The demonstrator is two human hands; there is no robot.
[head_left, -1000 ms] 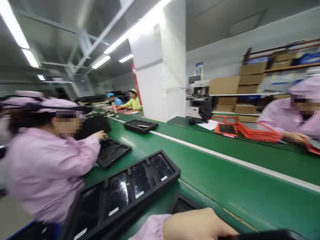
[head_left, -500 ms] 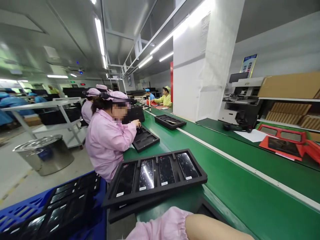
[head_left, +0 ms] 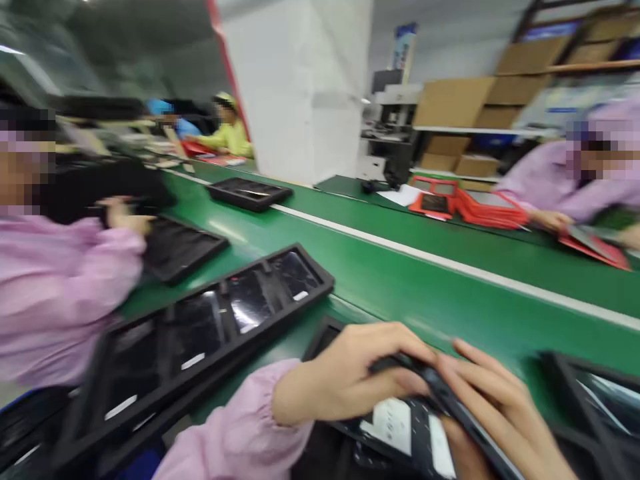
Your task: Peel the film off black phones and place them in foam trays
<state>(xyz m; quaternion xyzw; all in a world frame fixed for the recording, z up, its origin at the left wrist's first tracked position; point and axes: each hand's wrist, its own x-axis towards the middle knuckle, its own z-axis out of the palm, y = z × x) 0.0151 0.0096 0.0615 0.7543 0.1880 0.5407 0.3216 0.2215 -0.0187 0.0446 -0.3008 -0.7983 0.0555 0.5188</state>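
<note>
My left hand (head_left: 355, 370) pinches the near end of a slim black phone (head_left: 465, 410), which is tilted nearly edge-on. Along its other side lie the fingers of my right hand (head_left: 505, 400), closed round it with the thumb side hidden. Just beneath, a dark unit with white labels (head_left: 393, 423) shows; whether it belongs to the held phone I cannot tell. Partly covered by my hands is a black tray (head_left: 325, 333). To the left, another black foam tray (head_left: 280, 327) carries several glossy dark screens with white stickers, stacked on a further tray.
A black tray with a glossy screen (head_left: 610, 400) lies at my right. The green bench (head_left: 400, 287) has a white strip along it. Co-workers in pink sit at left (head_left: 65, 280) and far right (head_left: 550, 173). Red frames (head_left: 490, 208) lie across the bench.
The view has turned right and down. Both my hands now show with the phone; before, only my pink sleeve and forearm were visible. The co-worker at right has come into view.
</note>
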